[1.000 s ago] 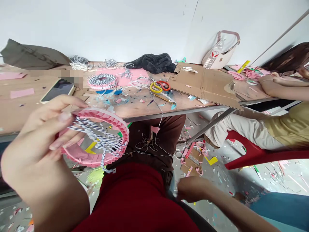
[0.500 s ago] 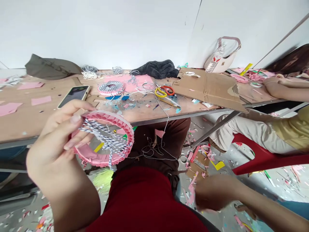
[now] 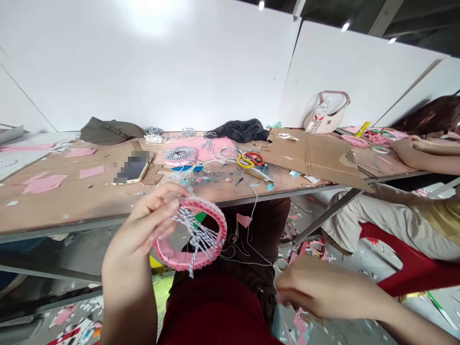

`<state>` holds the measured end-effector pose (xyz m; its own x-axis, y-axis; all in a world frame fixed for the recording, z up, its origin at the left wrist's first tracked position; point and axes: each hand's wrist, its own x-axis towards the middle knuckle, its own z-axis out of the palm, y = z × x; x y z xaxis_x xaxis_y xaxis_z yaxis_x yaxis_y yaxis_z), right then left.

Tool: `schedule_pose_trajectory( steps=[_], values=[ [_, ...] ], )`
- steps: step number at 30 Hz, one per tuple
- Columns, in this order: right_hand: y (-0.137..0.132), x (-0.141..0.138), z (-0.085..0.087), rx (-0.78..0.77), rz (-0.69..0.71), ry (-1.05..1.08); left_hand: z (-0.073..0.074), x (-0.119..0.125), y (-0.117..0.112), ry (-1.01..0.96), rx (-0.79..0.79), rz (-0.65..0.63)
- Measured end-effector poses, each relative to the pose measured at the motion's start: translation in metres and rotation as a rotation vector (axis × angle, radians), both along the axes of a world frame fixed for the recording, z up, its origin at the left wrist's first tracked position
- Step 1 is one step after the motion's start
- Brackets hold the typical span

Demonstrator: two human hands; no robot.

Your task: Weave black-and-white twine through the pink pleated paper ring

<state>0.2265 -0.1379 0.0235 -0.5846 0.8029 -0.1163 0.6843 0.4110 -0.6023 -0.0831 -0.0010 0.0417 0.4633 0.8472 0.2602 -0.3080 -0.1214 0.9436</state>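
My left hand [image 3: 147, 225] grips the upper left rim of a pink pleated ring [image 3: 219, 225], fingers and thumb closed on it, holding it tilted above my lap. Black-and-white cord [image 3: 201, 235] is strung across the ring's opening, and a short end hangs below it. From the ring, a length of this cord runs right over my dark trousers, bends, and climbs to the table. My right hand [image 3: 312, 287] is low on the right with curled fingers, near the cord's bend. Motion blur hides whether anything is in it.
On the table [image 3: 89, 206] lie a phone [image 3: 132, 167], a cord-wound pink ring [image 3: 179, 155], scissors [image 3: 251, 160], a cardboard sheet [image 3: 316, 155], dark cloth [image 3: 237, 130] and paper scraps. A bag [image 3: 328, 115] stands behind. Another person sits right on a red chair [image 3: 388, 254].
The view has tilted up. My left hand and the ring appear further right and lower. My right hand has moved slightly left, closer to the cord's bend.
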Motion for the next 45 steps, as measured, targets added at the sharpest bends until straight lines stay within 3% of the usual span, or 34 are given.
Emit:
schedule_pose_trajectory(
  steps=[3,5,7,9,11,13,20,24,29,34,38,41,45],
  values=[
    [0.051,-0.031,0.033,0.189,-0.091,0.415,-0.002,0.010,-0.005,0.045,-0.044,-0.131],
    [0.089,-0.056,0.035,0.368,-0.102,0.654,-0.003,0.013,-0.006,0.045,-0.046,-0.195],
    [0.120,-0.075,0.021,0.332,0.054,0.735,-0.004,0.013,-0.005,0.059,-0.053,-0.205],
    [0.138,-0.086,0.000,0.144,0.181,0.808,-0.006,0.012,-0.003,0.080,-0.064,-0.186],
    [0.144,-0.088,-0.017,0.054,0.147,0.908,-0.009,0.012,-0.001,0.088,-0.068,-0.170],
    [0.142,-0.085,-0.024,0.114,0.026,0.941,-0.012,0.012,0.000,0.090,-0.069,-0.193],
    [0.138,-0.044,-0.017,0.661,-0.425,0.597,-0.014,0.023,-0.005,0.083,-0.114,-0.271],
    [0.150,-0.014,-0.025,0.733,-0.638,0.561,-0.013,0.027,-0.006,0.038,-0.112,-0.345],
    [0.161,0.023,-0.035,0.851,-0.928,0.482,-0.016,0.019,-0.008,0.022,-0.095,-0.348],
    [0.154,0.062,-0.035,0.971,-1.192,0.370,-0.021,0.005,-0.005,-0.008,-0.030,-0.414],
    [0.143,0.093,-0.036,1.027,-1.381,0.289,-0.019,-0.001,-0.007,-0.146,0.014,-0.507],
    [0.138,0.111,-0.039,1.037,-1.487,0.253,-0.017,-0.004,-0.010,-0.184,0.002,-0.557],
    [0.133,0.125,-0.044,1.026,-1.566,0.243,-0.016,-0.007,-0.013,-0.167,-0.040,-0.508]
  ],
)
